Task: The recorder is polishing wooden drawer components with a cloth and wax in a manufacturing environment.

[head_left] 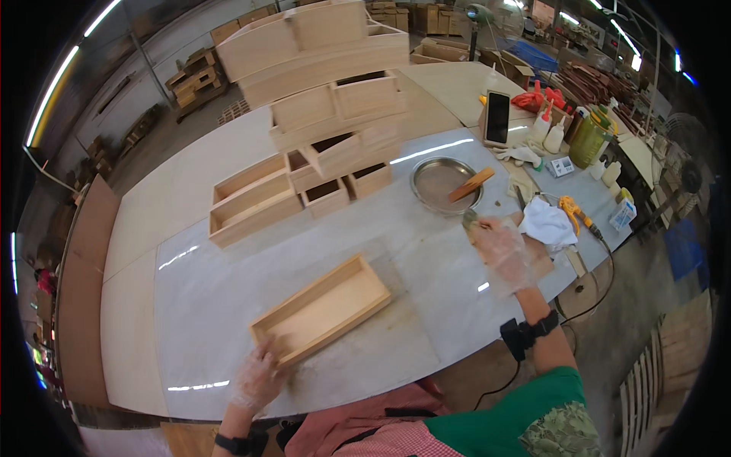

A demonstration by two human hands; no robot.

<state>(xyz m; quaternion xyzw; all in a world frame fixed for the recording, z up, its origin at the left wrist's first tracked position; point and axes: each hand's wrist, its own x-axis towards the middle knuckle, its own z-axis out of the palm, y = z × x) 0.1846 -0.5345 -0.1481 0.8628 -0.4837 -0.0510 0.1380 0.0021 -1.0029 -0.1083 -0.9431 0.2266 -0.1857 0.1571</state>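
Lying askew on the broad table (205, 305) with a pale grey covering, towards the near edge: a shallow, open, rectangular tray (325, 308) of light wood. Reaching to its near-left corner with the left hand (260, 376), in clear plastic film, with fingers bent over the end wall; too blurred to tell whether pinching. Pinching a small dark-green pad (470, 219) between bunched fingertips of the right hand (502, 250), towards the table's right edge, near a round metal pan (434, 183). Probably light and stiff, slippery under film, easily dented along thin rims. Best held by opposite long walls or a corner, not by the floor.
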